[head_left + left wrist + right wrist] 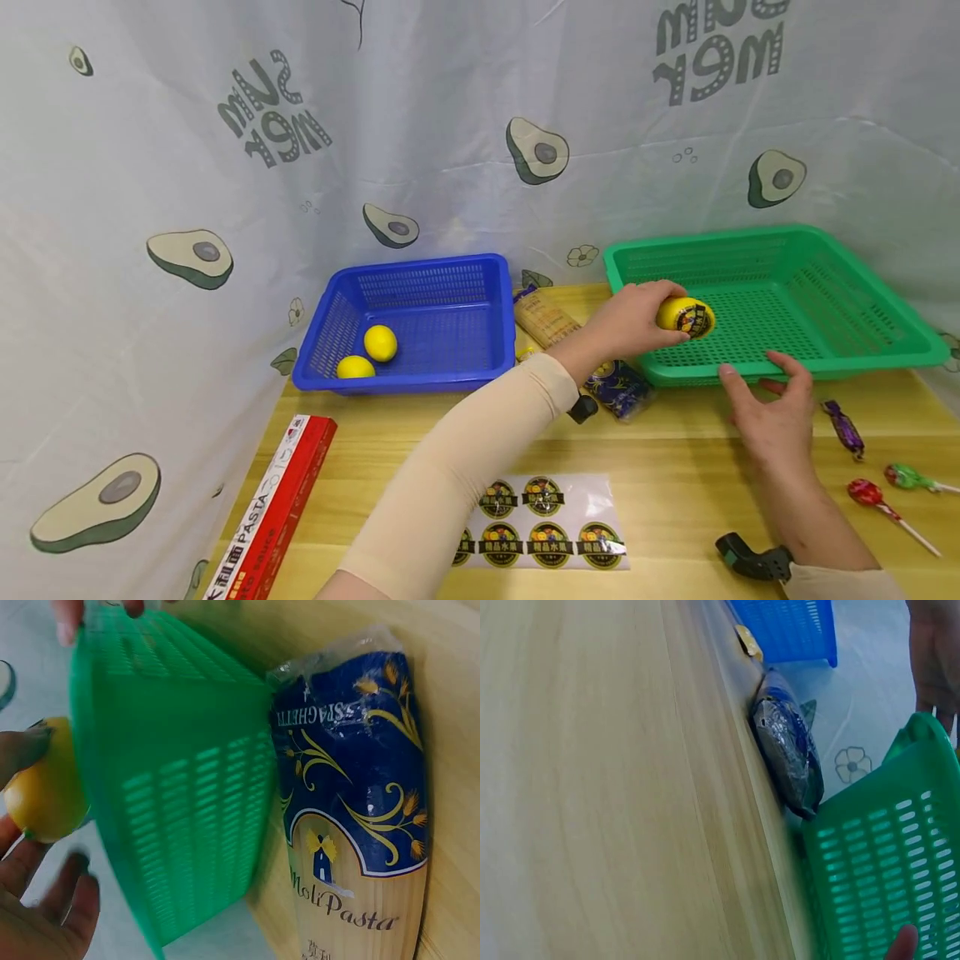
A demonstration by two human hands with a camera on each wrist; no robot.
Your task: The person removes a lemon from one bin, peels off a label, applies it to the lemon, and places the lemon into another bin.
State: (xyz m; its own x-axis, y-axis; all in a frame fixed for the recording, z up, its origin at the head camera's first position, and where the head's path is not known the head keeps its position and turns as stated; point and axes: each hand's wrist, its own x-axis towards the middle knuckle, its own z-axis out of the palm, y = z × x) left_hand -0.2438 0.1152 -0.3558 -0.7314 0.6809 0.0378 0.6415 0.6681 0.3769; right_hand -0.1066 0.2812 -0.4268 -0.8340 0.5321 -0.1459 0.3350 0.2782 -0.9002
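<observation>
In the head view my left hand (637, 321) pinches a yellow lemon (686, 318) above the left part of the green basket (795, 367). A round black fruit sticker shows on the lemon's side. The left wrist view has the lemon (49, 784) between thumb and fingers, beside the basket's rim. My right hand (772, 417) is at the basket's front rim, fingertips touching it, thumb and fingers spread. Two more lemons, one of them (380, 342) nearer the middle, lie in the blue basket (420, 383). A sheet of round stickers (551, 533) lies on the table in front.
A spaghetti packet (352, 795) with a blue end lies left of the green basket. The red pasta box (281, 508) is at the table's left. A purple-wrapped candy (844, 429), a red lollipop (866, 492) and a green lollipop (903, 476) lie at the right.
</observation>
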